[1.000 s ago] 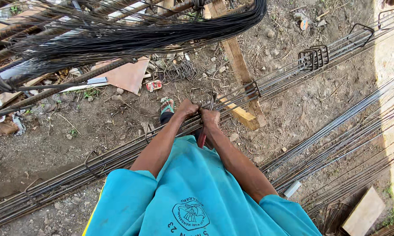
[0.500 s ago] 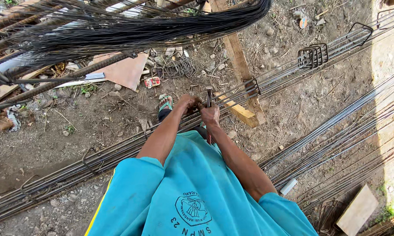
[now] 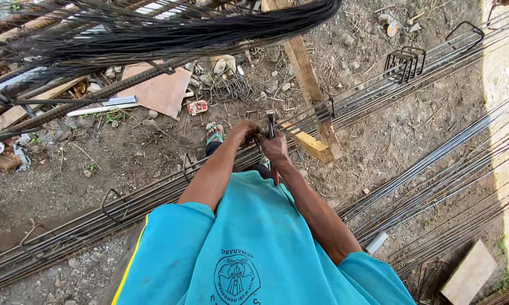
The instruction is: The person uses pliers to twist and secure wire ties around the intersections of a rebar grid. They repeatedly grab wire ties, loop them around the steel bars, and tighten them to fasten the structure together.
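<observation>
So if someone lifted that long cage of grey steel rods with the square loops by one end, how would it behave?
The long cage of grey steel rods would probably feel heavy, since it runs across the whole dirt yard. The thin rods would likely sag and flex. The square loops sit loosely bunched, so they might slide.

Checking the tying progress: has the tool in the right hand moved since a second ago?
Yes. The tool in the right hand now stands upright and closer to the wooden beam.
</observation>
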